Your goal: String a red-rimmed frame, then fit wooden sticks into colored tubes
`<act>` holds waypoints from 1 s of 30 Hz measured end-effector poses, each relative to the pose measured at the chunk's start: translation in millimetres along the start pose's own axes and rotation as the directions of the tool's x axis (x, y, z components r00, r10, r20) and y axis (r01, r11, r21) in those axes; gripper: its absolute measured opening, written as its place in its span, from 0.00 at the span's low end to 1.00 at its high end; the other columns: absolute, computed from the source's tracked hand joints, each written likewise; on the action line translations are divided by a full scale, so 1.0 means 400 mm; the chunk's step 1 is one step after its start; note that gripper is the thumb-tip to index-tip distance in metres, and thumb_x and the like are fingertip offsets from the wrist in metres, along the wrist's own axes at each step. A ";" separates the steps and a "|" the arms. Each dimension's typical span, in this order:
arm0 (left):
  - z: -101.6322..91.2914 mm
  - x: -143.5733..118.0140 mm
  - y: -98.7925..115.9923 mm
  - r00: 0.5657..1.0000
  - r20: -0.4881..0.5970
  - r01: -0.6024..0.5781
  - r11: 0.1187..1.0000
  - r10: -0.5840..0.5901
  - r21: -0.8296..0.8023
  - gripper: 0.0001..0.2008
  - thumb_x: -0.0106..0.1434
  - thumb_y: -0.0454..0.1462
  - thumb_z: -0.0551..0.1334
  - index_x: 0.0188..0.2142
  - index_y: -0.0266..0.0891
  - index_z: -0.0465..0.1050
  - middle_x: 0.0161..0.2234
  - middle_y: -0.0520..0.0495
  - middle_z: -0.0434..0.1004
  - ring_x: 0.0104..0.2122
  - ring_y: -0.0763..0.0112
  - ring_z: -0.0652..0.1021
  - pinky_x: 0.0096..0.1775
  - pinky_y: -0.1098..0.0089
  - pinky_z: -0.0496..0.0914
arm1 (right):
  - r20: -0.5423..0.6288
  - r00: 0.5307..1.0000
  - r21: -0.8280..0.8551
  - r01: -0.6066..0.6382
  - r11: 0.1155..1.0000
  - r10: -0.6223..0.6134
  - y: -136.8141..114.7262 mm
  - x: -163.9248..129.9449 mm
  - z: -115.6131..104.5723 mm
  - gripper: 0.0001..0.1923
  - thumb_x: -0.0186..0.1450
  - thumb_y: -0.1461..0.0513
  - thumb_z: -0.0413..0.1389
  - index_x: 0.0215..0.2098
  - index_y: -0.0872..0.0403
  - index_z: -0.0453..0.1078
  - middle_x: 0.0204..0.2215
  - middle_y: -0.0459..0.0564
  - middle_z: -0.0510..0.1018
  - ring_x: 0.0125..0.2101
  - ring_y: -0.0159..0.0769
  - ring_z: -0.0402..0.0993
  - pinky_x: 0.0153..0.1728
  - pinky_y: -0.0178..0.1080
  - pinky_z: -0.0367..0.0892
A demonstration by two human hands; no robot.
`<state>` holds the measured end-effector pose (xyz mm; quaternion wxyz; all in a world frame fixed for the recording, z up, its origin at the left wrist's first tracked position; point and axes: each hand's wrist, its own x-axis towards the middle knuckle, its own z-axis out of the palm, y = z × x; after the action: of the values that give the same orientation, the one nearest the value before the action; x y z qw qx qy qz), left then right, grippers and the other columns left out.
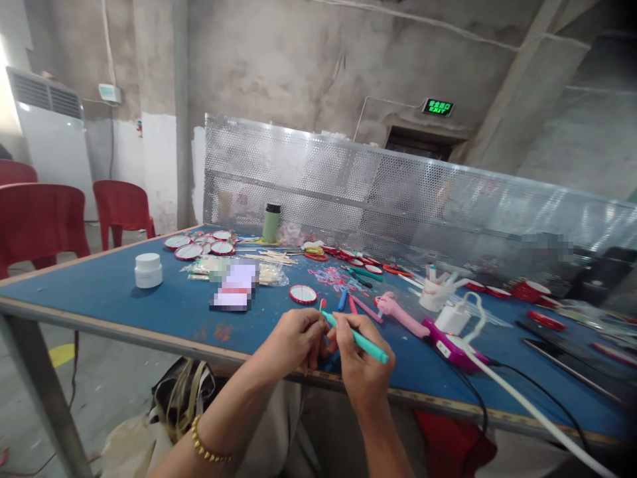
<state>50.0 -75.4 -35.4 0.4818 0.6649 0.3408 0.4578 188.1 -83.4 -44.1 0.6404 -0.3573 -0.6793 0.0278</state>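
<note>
My right hand [367, 372] grips a teal marker pen [372, 348] like a writing tool, its tip pointing left toward my other hand. Closed in a pinch, my left hand [298, 334] meets the pen's tip near the table's front edge. A small red-tipped piece [323, 304] sticks up at the left fingertips; the rest of it is hidden by the fingers. Just beyond lies a round red-rimmed disc [303, 294]. A blue pen [343, 299] and a pink pen [367, 309] lie to the right of the hands.
A phone [235, 285] and a white jar [148, 271] are at left. Behind are wooden sticks [271, 257], colourful small pieces [333, 277] and a green bottle [271, 224]. A pink-handled tool [405, 315], purple device [455, 346], white cable [527, 405] and dark tablet [572, 365] occupy the right.
</note>
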 end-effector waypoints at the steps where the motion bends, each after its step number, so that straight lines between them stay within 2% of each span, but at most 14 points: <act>1: 0.000 0.000 -0.001 1.000 -0.001 -0.002 1.000 0.002 0.000 0.17 0.65 0.49 0.55 0.26 0.40 0.64 0.18 0.54 0.68 0.14 0.77 0.69 0.15 0.78 0.61 | 0.001 1.000 -0.011 0.005 1.000 -0.005 -0.001 0.001 0.000 0.09 0.69 0.61 0.54 0.32 0.54 0.73 0.20 0.41 0.75 0.17 0.27 0.70 0.21 0.30 0.67; 30: 0.001 0.001 0.005 1.000 -0.003 -0.007 0.999 0.007 0.041 0.17 0.66 0.46 0.53 0.25 0.41 0.63 0.14 0.55 0.65 0.12 0.75 0.67 0.15 0.77 0.61 | 0.033 0.999 -0.005 -0.018 1.000 0.019 0.002 0.002 -0.001 0.09 0.69 0.60 0.54 0.31 0.54 0.72 0.19 0.41 0.75 0.17 0.27 0.70 0.21 0.30 0.66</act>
<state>50.5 -75.7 -33.4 0.4659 0.6752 0.3487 0.4533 188.7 -82.5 -43.6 0.6279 -0.3646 -0.6866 0.0380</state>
